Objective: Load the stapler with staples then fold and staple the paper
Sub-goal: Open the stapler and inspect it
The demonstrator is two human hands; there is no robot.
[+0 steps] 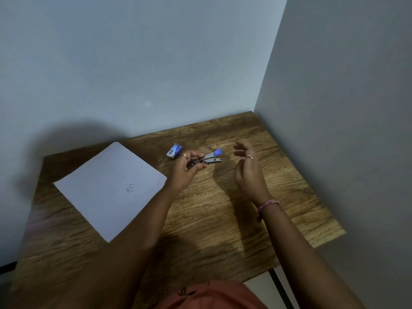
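Left hand [186,169] pinched the stapler [208,158] just above the desk [223,210]; right hand [247,172] hovered beside the stapler, fingers loose, holding nothing.

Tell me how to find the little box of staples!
Look at the wooden table, past the far corner of the white paper. The staple box lies there, just left of the stapler in the left hand. It is small, blue and white.
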